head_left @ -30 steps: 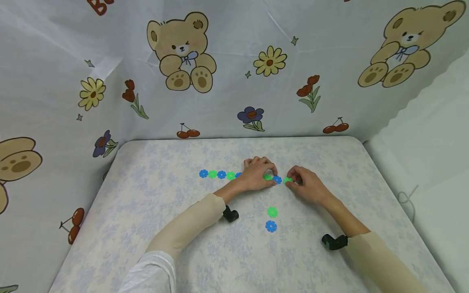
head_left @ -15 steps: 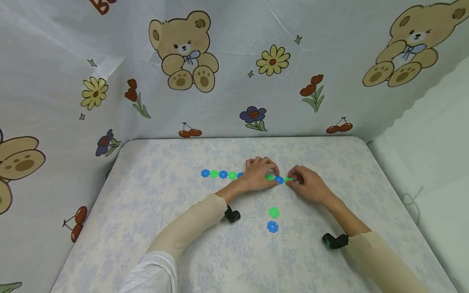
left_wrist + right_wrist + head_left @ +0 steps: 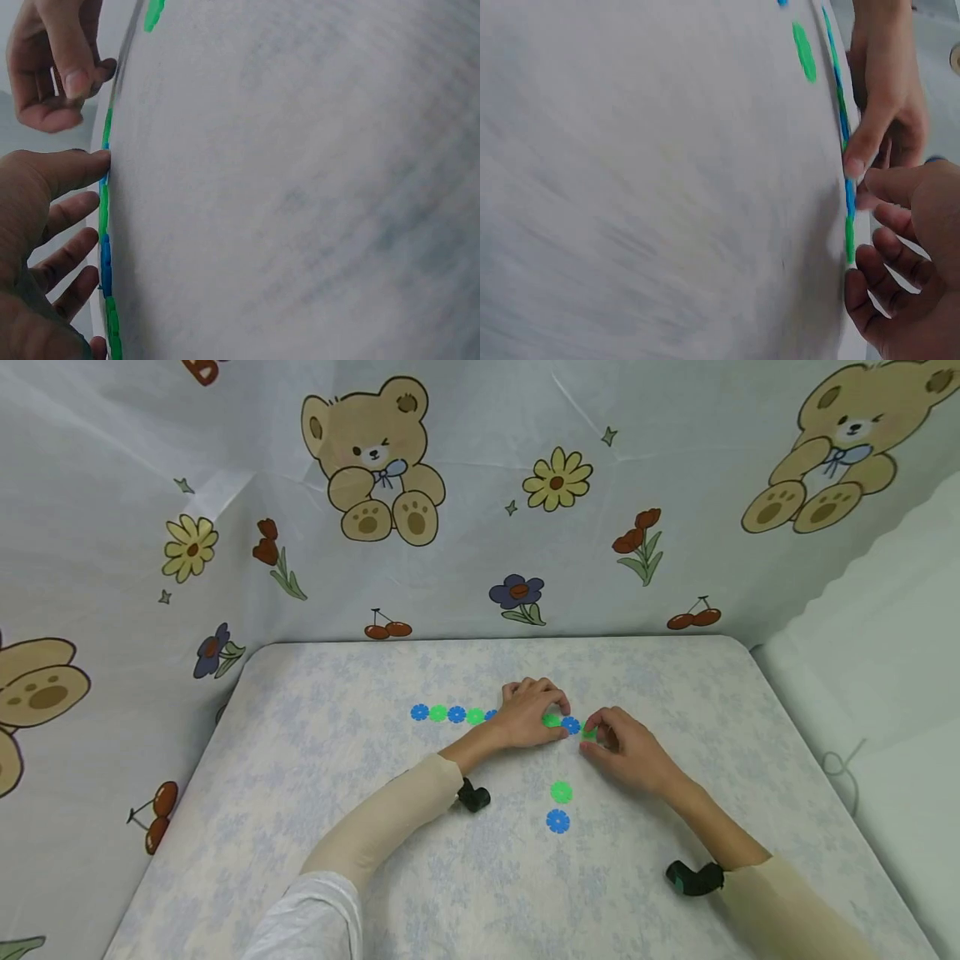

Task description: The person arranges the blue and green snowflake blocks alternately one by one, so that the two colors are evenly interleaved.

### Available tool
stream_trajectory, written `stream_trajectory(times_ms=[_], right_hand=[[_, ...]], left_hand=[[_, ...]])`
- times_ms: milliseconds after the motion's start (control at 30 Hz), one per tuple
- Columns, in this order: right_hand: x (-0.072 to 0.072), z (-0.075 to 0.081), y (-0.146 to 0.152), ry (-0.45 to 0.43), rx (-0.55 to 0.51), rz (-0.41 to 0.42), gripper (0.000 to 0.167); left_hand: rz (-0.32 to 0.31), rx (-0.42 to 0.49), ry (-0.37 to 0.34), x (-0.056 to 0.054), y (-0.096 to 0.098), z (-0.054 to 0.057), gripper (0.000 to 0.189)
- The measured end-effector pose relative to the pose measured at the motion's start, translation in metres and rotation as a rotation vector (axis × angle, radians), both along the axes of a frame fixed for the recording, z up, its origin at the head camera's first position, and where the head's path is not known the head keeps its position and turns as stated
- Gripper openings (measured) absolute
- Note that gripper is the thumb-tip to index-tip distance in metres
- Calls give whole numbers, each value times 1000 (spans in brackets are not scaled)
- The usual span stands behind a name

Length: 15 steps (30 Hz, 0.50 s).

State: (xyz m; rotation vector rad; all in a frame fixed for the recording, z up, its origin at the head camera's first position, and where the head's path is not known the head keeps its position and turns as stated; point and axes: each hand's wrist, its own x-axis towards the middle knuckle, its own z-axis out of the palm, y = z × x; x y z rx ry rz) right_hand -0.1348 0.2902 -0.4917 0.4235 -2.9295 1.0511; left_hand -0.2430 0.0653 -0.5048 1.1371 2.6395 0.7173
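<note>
Notched plastic building discs, blue and green by turns, form a row (image 3: 457,714) across the table. My left hand (image 3: 525,717) lies over the row's right part and hides some of it. Its thumb and index finger hold a blue disc (image 3: 572,725) from near and far sides, with a green disc (image 3: 552,720) inside the curve of the fingers. At the right end lies another green disc (image 3: 849,240). My right hand (image 3: 630,750) is around this end disc, thumb and fingers parted and loosely bent. In the left wrist view, the right fingertips stand off from the row.
A loose green disc (image 3: 561,792) and a loose blue disc (image 3: 558,822) lie nearer me on the patterned tabletop (image 3: 450,893). Black wrist mounts (image 3: 694,878) stick out from both sleeves. A bear-printed cloth (image 3: 465,460) hangs behind the table's far edge.
My right hand has drawn back slightly toward me, and its thumb and fingers have spread apart around the end green disc. My left hand has stayed in place.
</note>
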Motion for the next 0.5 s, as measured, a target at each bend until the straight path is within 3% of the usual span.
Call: stream_trajectory(times_ms=[233,333,500], right_hand=[[46,7,-25,33,12,265,17],[61,11,-34,-7,44,379,17],[75,17,-45,-92,136,440,19]], left_hand=[[-24,7,-15,0,4,4,27],[-39,9,-14,2,7,6,29],[-71,32,-23,6,14,8,32]])
